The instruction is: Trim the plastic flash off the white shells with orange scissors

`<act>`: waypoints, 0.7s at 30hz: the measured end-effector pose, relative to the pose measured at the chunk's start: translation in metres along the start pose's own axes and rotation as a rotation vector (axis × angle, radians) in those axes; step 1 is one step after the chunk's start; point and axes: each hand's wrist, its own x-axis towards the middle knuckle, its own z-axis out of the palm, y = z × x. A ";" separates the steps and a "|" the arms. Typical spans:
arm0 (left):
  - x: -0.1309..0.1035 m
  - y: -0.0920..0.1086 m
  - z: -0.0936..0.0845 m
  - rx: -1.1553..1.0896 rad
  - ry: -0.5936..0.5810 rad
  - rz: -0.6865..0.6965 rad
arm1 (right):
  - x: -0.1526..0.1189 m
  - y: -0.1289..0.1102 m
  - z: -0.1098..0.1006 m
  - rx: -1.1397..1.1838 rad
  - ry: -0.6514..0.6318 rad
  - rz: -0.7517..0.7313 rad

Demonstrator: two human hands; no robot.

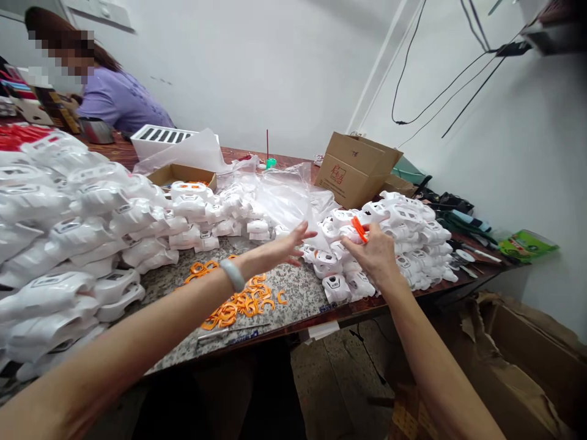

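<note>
While the right hand (378, 253) pinches an orange piece (359, 230) at one o'clock, the left hand (288, 244) spreads its fingers near clear plastic (287, 198). White shells (336, 288) crowd the front edge of the table (306, 294); red print on the carton (351, 168) is unreadable.

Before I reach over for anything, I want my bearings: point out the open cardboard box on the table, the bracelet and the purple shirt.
cardboard box (342, 178), head view, printed front
bracelet (232, 275), head view, band
purple shirt (120, 102), head view, back
</note>
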 end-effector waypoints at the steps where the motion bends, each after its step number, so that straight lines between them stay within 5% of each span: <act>1: 0.019 0.006 -0.005 -0.020 -0.014 -0.024 | 0.002 0.000 -0.003 0.023 0.026 -0.019; 6: 0.090 0.070 -0.048 -0.190 0.008 0.161 | 0.022 -0.018 -0.018 0.093 0.100 -0.076; 10: 0.113 0.121 -0.093 -0.213 0.097 0.392 | 0.048 -0.049 -0.010 0.128 0.011 -0.131; 15: 0.117 0.132 -0.137 -0.135 0.279 0.417 | 0.078 -0.081 0.038 -0.002 -0.254 -0.152; 21: 0.108 0.134 -0.164 -0.080 0.347 0.471 | 0.099 -0.085 0.092 -0.237 -0.457 -0.110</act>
